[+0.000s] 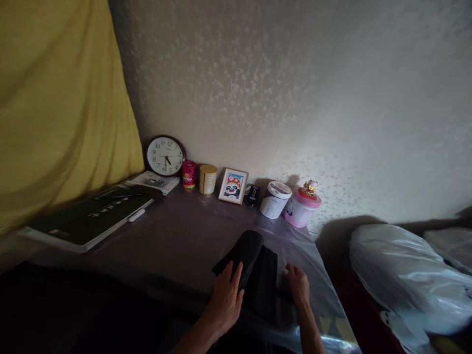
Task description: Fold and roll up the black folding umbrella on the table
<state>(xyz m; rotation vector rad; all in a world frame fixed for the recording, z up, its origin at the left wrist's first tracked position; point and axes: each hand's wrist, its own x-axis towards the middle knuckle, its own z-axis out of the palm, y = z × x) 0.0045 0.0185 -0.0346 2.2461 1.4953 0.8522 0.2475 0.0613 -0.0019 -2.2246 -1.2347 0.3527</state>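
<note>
A black, soft-looking thing (252, 246) lies on the table in front of me, one rounded, rolled-looking part resting over a flatter part (267, 275). Its exact kind is too dark to make out. My left hand (225, 297) lies along the left side of the rounded part, fingers stretched and somewhat apart. Just off the right edge of the flatter part is my right hand (298, 285), with its fingers curled together. Whatever may be between those fingers is hidden. The near end of the black thing merges into shadow.
Along the wall stand a clock (166, 156), a pink can (189, 174), a yellow-lidded can (208, 179), a panda picture frame (233, 186) and two tubs, purple-white (275, 200) and pink (301, 207). A large dark-green book (92, 214) lies left. White plastic bags (409, 270) fill the right.
</note>
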